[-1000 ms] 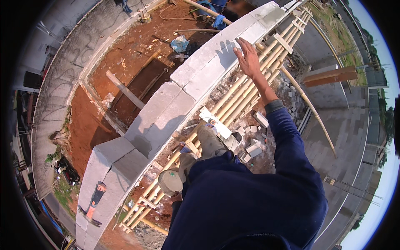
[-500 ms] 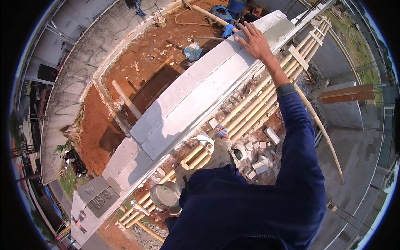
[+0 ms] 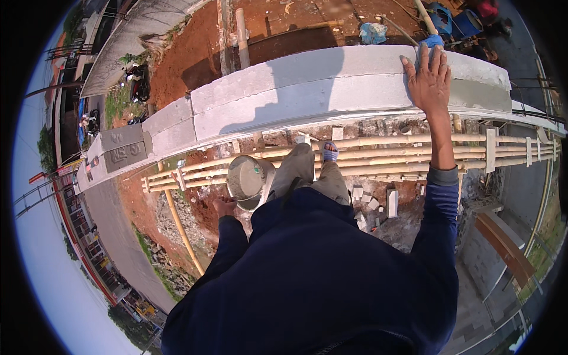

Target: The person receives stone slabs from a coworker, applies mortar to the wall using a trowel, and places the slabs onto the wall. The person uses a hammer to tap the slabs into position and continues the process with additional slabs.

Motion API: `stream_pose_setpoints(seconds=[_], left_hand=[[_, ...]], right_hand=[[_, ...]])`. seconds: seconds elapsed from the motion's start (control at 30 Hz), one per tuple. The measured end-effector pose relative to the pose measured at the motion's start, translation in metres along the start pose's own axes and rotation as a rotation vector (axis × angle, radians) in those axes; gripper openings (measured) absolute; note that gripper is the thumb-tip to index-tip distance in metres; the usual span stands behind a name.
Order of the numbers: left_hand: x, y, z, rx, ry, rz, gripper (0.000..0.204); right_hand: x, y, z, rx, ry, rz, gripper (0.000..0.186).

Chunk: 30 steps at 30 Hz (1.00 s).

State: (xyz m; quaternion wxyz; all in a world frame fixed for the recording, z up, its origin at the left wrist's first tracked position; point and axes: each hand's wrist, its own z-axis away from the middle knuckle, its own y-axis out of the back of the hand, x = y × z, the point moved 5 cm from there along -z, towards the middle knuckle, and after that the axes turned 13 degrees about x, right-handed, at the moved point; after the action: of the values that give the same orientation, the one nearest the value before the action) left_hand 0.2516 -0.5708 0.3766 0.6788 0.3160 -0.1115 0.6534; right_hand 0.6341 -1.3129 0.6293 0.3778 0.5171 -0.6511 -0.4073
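The right hand (image 3: 430, 89) rests on the block wall (image 3: 373, 94), fingers spread; whether the left hand (image 3: 224, 206) grasps the bucket (image 3: 247, 179), I cannot tell. Letter-like marks (image 3: 125, 155) show left.

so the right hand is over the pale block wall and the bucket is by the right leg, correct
Wrong leg: the head view shows the bucket by the left leg; the right hand is over the pale block wall.

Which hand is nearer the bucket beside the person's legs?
Left. The left hand is close beside the bucket, contact unclear; the right hand is farther right, spread over the pale block wall.
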Motion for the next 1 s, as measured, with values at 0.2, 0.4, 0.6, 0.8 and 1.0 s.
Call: stream_pose_setpoints(seconds=[0.2,0.4,0.6,0.8,1.0], left_hand=[[-0.086,-0.001,0.009,-0.081,0.014,-0.048,0.035],[-0.141,0.013,-0.001,-0.068,0.070,-0.047,0.037],[-0.174,0.026,0.010,0.032,0.031,-0.058,0.037],[-0.211,0.037,0.008,-0.017,-0.043,0.030,0.049],[-0.249,0.062,0.008,0.113,-0.055,-0.030,0.042]], right_hand=[[0.008,-0.006,-0.007,-0.100,0.023,0.059,0.086],[0.018,-0.015,-0.009,-0.117,0.060,0.094,0.089],[0.024,-0.022,-0.009,-0.051,0.082,0.021,0.084],[0.028,-0.028,-0.011,-0.074,0.114,0.039,0.087],[0.027,-0.028,-0.013,-0.115,0.057,0.000,0.088]])
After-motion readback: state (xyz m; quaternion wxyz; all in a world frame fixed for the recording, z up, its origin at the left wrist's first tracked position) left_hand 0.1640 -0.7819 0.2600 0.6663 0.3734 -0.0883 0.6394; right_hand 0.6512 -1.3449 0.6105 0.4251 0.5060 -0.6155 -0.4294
